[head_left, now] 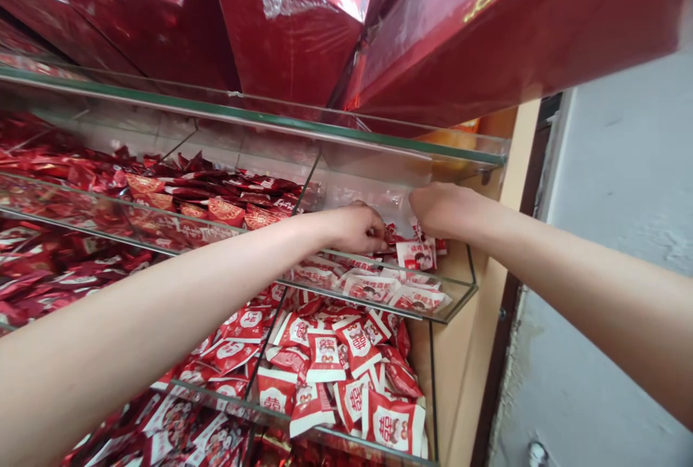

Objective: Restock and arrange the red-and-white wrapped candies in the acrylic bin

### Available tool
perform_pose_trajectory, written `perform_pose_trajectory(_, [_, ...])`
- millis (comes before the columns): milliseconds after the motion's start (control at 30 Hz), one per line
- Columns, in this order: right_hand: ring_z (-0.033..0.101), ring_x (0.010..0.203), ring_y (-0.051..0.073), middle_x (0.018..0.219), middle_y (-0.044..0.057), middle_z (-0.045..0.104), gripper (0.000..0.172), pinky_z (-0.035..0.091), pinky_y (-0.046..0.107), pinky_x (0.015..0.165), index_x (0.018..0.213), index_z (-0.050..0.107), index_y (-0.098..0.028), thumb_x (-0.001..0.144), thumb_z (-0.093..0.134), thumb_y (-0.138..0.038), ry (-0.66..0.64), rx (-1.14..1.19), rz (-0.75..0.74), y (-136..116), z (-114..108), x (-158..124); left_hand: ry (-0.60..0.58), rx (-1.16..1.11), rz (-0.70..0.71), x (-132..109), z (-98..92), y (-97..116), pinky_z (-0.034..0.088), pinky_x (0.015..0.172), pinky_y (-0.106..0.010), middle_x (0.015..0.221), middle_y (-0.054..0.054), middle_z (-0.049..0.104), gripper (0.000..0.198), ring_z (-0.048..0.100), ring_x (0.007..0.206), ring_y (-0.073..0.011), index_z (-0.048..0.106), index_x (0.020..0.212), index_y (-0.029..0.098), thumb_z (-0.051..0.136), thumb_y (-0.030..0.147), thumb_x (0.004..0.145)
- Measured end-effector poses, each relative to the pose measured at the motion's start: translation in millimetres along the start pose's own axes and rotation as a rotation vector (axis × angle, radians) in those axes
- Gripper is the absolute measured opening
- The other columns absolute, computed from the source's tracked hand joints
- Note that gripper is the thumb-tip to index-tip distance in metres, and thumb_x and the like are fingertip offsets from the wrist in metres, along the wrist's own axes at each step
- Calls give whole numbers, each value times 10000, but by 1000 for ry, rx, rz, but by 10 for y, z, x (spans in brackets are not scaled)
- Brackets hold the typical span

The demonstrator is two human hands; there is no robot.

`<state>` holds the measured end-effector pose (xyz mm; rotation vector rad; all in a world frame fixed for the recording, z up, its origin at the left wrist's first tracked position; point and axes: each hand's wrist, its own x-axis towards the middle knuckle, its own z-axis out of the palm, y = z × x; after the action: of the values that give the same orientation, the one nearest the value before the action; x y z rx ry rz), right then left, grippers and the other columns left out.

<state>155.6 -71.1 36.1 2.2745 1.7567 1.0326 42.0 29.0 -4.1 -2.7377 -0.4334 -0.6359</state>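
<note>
Both my hands reach into a glass-fronted shelf compartment holding small white-and-red wrapped candy packets (416, 256). My left hand (360, 227) is at the compartment's left part, its fingers curled closed just above the packets. Whatever sits between those fingertips is too small to make out. Farther right, my right hand (444, 211) bends down at the wrist with its fingers curled inward and mostly hidden behind the hand. Red-and-white wrappers show right under it, and I cannot make out what it grips. Clear, shiny plastic (379, 198) shows behind and between the hands.
Large red boxes (292, 41) in clear wrap stand on the glass shelf (260, 112) overhead. Dark red packets (216, 193) fill the compartment to the left. Red-and-white packets (325, 355) lie in the tier below. A wooden side panel (460, 359) and a grey wall (611, 164) bound the right.
</note>
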Motion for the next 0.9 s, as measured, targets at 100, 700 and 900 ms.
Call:
perform_pose_trajectory(100, [618, 923, 320, 991, 223, 642, 361, 503, 348, 665, 1098, 611, -70, 772, 459, -100, -31, -35, -1, -19, -28, -47, 136, -88, -58, -4, -41, 56, 418, 629, -262, 813, -48, 659, 365, 571, 692, -171, 599, 909, 163, 527, 480, 743])
perform_pose_trajectory(700, [561, 914, 220, 1063, 58, 613, 399, 428, 260, 740, 1121, 558, -175, 740, 623, -273, 224, 491, -211, 169, 60, -46, 434, -731, -24, 70, -46, 70, 460, 581, -225, 704, 41, 558, 382, 589, 647, -107, 375, 1018, 186, 576, 96, 706])
perform_pose_trajectory(900, [554, 943, 240, 1134, 98, 579, 505, 434, 274, 721, 1257, 439, -151, 786, 543, -299, 327, 611, -139, 153, 145, -15, 438, -955, -99, 68, -101, 83, 476, 546, -247, 654, 49, 537, 487, 564, 555, -100, 301, 1159, 202, 556, 121, 752])
